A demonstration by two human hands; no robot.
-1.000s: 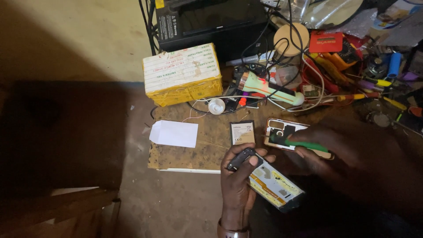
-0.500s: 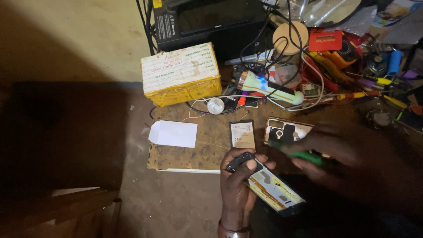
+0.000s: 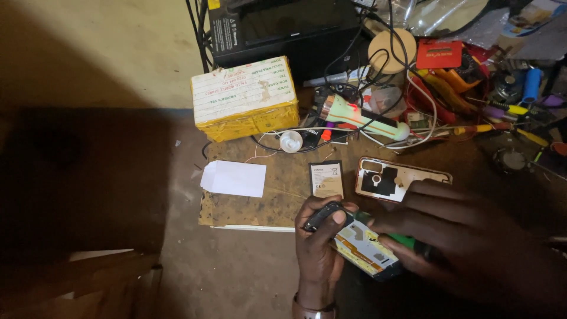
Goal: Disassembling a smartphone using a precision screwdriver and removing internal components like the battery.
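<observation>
Up top, left of centre, sits a yellow box [image 3: 245, 97] with a white lined label; a red square packet [image 3: 438, 54] lies upper right. Lower centre, the left hand [image 3: 319, 251] wraps its grip around an opened phone [image 3: 360, 245]; the right hand [image 3: 449, 236] pinches a green-handled screwdriver [image 3: 404, 240] against it.

Dim room, yellowish wall [image 3: 88, 47], cluttered worn wooden workbench [image 3: 248, 207], deep shadow left

Opened phone [image 3: 360, 245] between both hands
</observation>
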